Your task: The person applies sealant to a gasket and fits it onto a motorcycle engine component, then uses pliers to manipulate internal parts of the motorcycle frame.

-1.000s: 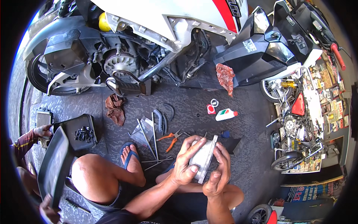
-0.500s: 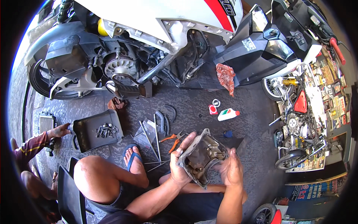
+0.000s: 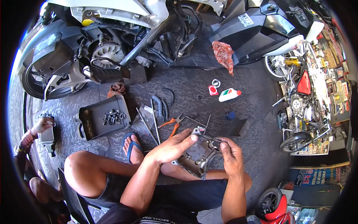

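A cast metal engine cover [image 3: 197, 153] is held over my lap, hollow side up, with ribs and bosses showing inside. My left hand [image 3: 173, 147] is closed on its upper left edge, thumb over the rim. At the cover's right edge my right hand [image 3: 231, 153] is closed too, thumb and fingertips pinching at the rim. A small dark thing shows by those fingertips; its kind I cannot make out. Just beyond the cover, orange-handled pliers [image 3: 172, 122] lie on the floor beside metal rods [image 3: 155, 121] and grey curved hoses [image 3: 160, 107].
A black tray [image 3: 97, 130] holds several bolts. Left of it a co-worker's hand [image 3: 43, 125] is over a small radiator [image 3: 48, 140]. A partly stripped scooter [image 3: 108, 54] stands ahead. A white bottle [image 3: 229, 95], a blue cap [image 3: 230, 115] and a red cloth [image 3: 223, 54] lie to the right.
My right hand has come from beside the engine cover onto its rim. The cover is now lower and flatter. The co-worker's hand has left the tray for the radiator; the view has shifted.
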The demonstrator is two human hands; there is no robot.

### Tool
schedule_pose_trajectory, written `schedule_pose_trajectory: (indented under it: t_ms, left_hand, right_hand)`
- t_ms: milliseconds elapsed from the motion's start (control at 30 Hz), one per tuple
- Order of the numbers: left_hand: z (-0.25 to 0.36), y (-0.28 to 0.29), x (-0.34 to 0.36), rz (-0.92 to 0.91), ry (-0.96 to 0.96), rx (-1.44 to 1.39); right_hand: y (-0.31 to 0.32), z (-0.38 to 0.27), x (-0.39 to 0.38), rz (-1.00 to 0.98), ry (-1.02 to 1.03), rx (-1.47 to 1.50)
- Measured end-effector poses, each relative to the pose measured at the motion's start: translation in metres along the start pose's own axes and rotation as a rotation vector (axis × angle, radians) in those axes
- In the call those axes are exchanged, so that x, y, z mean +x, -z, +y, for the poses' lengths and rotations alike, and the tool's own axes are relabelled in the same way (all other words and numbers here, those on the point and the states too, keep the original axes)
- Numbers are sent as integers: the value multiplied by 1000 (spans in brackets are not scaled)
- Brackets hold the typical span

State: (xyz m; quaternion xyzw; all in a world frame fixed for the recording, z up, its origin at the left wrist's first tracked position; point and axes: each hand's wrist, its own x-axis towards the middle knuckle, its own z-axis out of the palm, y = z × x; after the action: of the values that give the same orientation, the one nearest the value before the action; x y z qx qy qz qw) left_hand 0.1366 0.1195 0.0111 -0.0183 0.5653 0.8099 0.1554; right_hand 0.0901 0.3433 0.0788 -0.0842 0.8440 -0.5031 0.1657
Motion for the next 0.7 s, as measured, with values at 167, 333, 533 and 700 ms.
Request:
schedule_pose_trajectory:
  t_ms: [167, 333, 533, 700]
  left_hand:
    - [-1, -3, -2, 88, -143, 268]
    - [1, -9, -9, 171, -379, 312]
    - [-21, -8, -2, 176, -651, 315]
    - [-25, -8, -3, 181, -657, 310]
  right_hand:
    - [-10, -8, -2, -46, 338, -159]
    - [-17, -21, -11, 3, 474, -169]
    - [-18, -24, -13, 34, 634, -158]
    - [-22, -17, -14, 33, 676, -152]
